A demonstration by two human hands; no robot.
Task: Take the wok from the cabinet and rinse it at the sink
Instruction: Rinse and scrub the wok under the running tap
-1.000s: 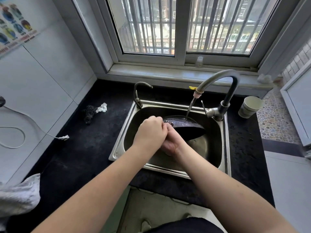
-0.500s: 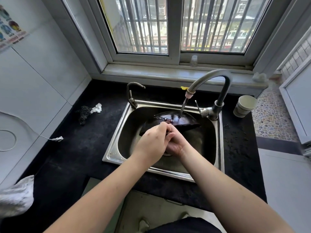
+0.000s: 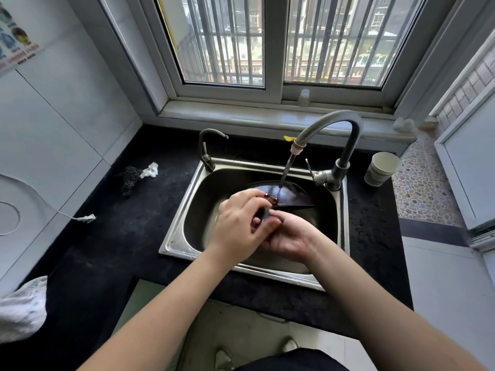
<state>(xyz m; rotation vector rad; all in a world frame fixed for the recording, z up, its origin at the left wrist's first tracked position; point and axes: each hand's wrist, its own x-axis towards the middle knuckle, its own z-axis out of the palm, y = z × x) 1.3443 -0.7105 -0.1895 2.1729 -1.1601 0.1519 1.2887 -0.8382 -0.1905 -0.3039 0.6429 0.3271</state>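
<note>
Wok tilted in sink under running tap; left hand and right hand both curled round its handle. Likely heavy, rigid, wet-slick: best held two-handed at the handle

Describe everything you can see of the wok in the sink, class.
The wok is dark, metal-looking, round and wet, tilted inside the steel sink. Rivets show where its handle joins. Water from the tap lands on it. The left hand and the right hand hold it at the handle end, which they hide.
</note>
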